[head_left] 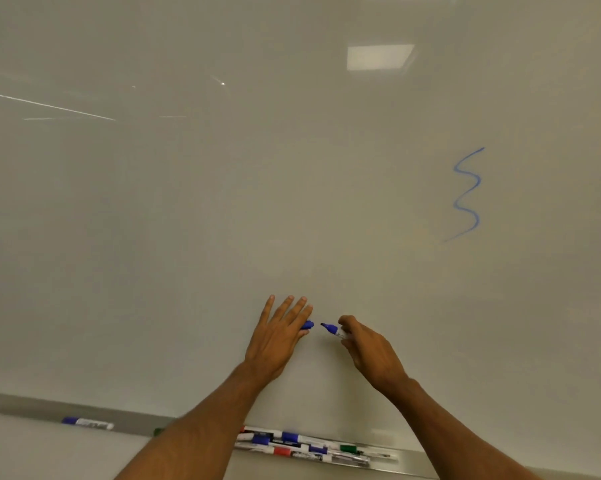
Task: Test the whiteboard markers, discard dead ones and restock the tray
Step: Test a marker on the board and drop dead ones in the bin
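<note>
Ceiling-light reflection (380, 56) top rt (glare streak (49, 106) left).

Blue marker (333, 330), blue cap (307, 324), blue squiggle (467, 195); one tray marker (348, 448) seemingly green

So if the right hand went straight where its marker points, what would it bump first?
Probably the blue cap held by the left hand, just ahead of the marker tip, though depth is unclear.

A long gray tray (410, 464) is running along under the whiteboard (223, 202). A pile of markers (302, 445) is lying on it. One blue marker (87, 423) is lying alone, far left.
</note>
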Tool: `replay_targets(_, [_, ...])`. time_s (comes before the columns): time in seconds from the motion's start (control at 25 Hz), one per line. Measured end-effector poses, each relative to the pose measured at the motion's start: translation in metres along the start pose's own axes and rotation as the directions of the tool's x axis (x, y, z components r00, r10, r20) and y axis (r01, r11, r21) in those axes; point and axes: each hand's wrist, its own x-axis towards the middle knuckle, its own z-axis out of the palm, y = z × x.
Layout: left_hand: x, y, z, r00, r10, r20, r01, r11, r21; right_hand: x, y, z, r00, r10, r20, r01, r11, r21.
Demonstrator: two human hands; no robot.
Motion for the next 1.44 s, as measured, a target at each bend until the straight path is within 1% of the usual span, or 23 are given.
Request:
replay_targets(0.08, [-0.018, -0.01, 0.003, 1.0, -0.015, 0.025, 0.015, 1.0, -0.01, -0.001, -0.01, 0.014, 0.998, -0.052, 0.038, 0.052, 0.999, 0.0])
replay_targets(0.24, [-0.045, -0.022, 0.005, 0.991, -0.035, 0.132, 0.033, 0.999, 0.018, 0.002, -0.03, 0.034, 0.986, -0.114, 0.123, 0.112, 0.993, 0.025])
replay_targets(0.44, [-0.068, -0.032, 0.012, 0.984, -0.05, 0.171, 0.047, 0.999, 0.022, 0.012, -0.051, 0.061, 0.961, -0.211, 0.181, 0.196, 0.976, 0.094])
replay_targets(0.52, [-0.076, -0.036, 0.016, 0.983, -0.081, 0.162, 0.084, 0.996, -0.01, 0.016, -0.058, 0.072, 0.958, -0.215, 0.188, 0.194, 0.973, 0.126])
replay_targets(0.68, [-0.093, -0.045, 0.024, 0.975, -0.163, 0.152, 0.183, 0.975, -0.128, 0.023, -0.072, 0.093, 0.952, -0.207, 0.226, 0.163, 0.967, 0.198])
replay_targets(0.8, [-0.103, -0.051, 0.023, 0.955, -0.23, 0.189, 0.26, 0.953, -0.156, 0.028, -0.083, 0.112, 0.944, -0.212, 0.251, 0.148, 0.957, 0.251])
replay_targets(0.92, [-0.111, -0.061, 0.022, 0.901, -0.311, 0.304, 0.35, 0.933, -0.082, 0.035, -0.092, 0.131, 0.924, -0.238, 0.3, 0.154, 0.948, 0.277])
replay_targets(1.08, [-0.129, -0.073, 0.027, 0.917, -0.281, 0.282, 0.306, 0.951, -0.048, 0.04, -0.1, 0.151, 0.898, -0.268, 0.348, 0.151, 0.933, 0.327])
replay_targets(1.28, [-0.156, -0.084, 0.021, 0.852, -0.34, 0.398, 0.35, 0.935, 0.051, 0.037, -0.118, 0.176, 0.859, -0.32, 0.401, 0.162, 0.911, 0.379])
replay_targets(1.32, [-0.162, -0.087, 0.018, 0.848, -0.345, 0.402, 0.345, 0.936, 0.076, 0.037, -0.123, 0.18, 0.845, -0.338, 0.414, 0.168, 0.903, 0.395])
replay_targets(1.44, [-0.182, -0.099, 0.011, 0.804, -0.381, 0.456, 0.359, 0.923, 0.139, 0.042, -0.141, 0.194, 0.785, -0.427, 0.449, 0.218, 0.869, 0.444])
